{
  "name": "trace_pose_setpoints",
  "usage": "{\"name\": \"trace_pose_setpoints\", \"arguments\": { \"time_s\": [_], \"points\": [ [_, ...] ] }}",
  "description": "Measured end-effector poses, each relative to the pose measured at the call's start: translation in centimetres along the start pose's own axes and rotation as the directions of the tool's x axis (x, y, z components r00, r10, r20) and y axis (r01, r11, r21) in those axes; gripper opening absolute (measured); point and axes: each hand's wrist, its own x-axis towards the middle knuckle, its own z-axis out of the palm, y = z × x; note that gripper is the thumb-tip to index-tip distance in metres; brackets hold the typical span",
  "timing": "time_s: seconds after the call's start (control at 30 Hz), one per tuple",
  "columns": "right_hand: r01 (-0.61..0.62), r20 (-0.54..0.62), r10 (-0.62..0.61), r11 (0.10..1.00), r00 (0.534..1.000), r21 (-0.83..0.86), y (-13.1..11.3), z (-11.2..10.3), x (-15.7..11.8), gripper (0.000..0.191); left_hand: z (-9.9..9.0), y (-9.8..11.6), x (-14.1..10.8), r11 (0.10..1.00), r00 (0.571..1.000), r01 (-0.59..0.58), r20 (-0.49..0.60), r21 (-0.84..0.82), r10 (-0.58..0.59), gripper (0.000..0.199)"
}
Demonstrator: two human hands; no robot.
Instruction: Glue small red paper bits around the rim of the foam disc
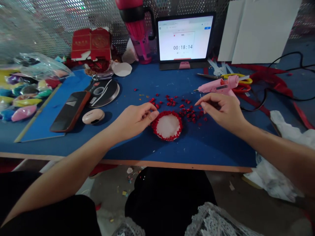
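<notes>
A round white disc (168, 127) with a ring of small red pieces along its rim lies on the blue table. My left hand (135, 121) is at the disc's upper left edge, thumb and fingers drawn together; whether they grip the rim or a small piece is hidden. To the right, my right hand (222, 108) hovers by the scattered red pieces (190, 113), its thumb and forefinger pinched. Anything between those fingertips is too small to make out. Just behind that hand rests a pink hot glue gun (219, 86).
At the left are a phone (70, 111), a pale oval case (93, 116), a ribbon spool (104, 93) and bagged coloured clay (27, 95). Behind stand a tumbler (139, 36) and a tablet (185, 39) showing a timer. Scissors (242, 88), red ribbon and black cables lie right.
</notes>
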Motion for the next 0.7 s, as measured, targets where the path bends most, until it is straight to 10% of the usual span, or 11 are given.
{"name": "trace_pose_setpoints", "arguments": {
  "time_s": [0.4, 0.57, 0.7],
  "points": [
    [0.082, 0.024, -0.080, 0.994, 0.996, -0.079, 0.6, -0.4, 0.2, 0.015, 0.4, 0.6, -1.6, 0.988, 0.988, -0.113, -0.094, 0.107, 0.123, 0.020],
    [0.217, 0.113, -0.200, 0.962, 0.973, -0.166, 1.3, -0.9, 0.8, 0.015, 0.9, 1.5, -0.5, 0.872, 0.879, -0.475, 0.094, 0.117, 0.467, 0.080],
    [0.298, 0.229, -0.247, 0.928, 0.941, -0.224, 1.3, -1.7, 1.0, 0.021, 2.1, 2.1, 1.6, 0.831, 0.824, -0.548, 0.225, 0.091, 0.519, 0.110]
  ]
}}
